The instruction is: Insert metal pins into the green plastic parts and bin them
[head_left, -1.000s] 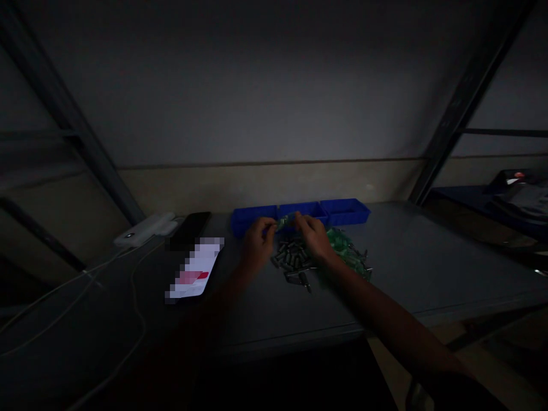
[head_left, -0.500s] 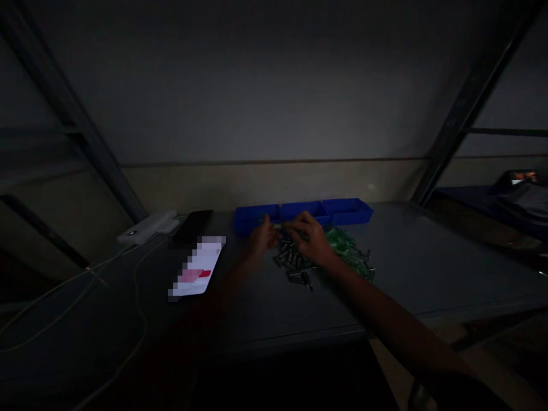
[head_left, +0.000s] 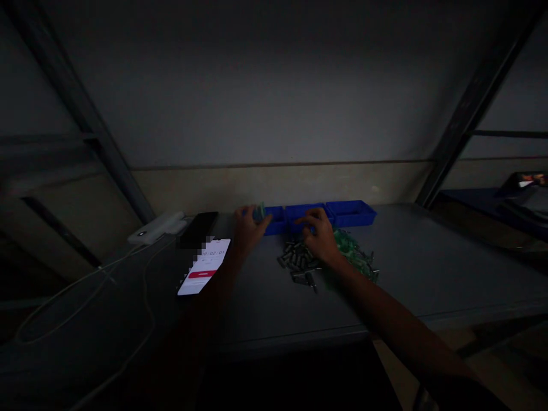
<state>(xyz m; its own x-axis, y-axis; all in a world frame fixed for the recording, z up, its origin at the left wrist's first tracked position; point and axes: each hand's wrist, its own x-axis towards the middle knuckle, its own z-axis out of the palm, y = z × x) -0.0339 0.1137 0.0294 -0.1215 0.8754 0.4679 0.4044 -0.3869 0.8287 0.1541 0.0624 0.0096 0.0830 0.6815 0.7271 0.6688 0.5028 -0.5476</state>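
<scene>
My left hand is closed at the left blue bin, with a small pale-green piece showing between thumb and fingers. Its exact kind is too dim to make out. My right hand hovers in front of the middle blue bin, fingers bent and apart, with nothing visible in them. Below it lies a heap of small dark metal cylinders. Beside that, partly behind my right wrist, is a pile of green translucent plastic pieces.
A right blue bin completes the row along the wall. On the left lie a lit phone, a dark flat object, a white device and loose cables. Metal posts frame the grey table.
My hands were together over the metal heap and have parted. The left moved left and up with the green piece; the right stayed near the middle bin. The view shifted slightly.
</scene>
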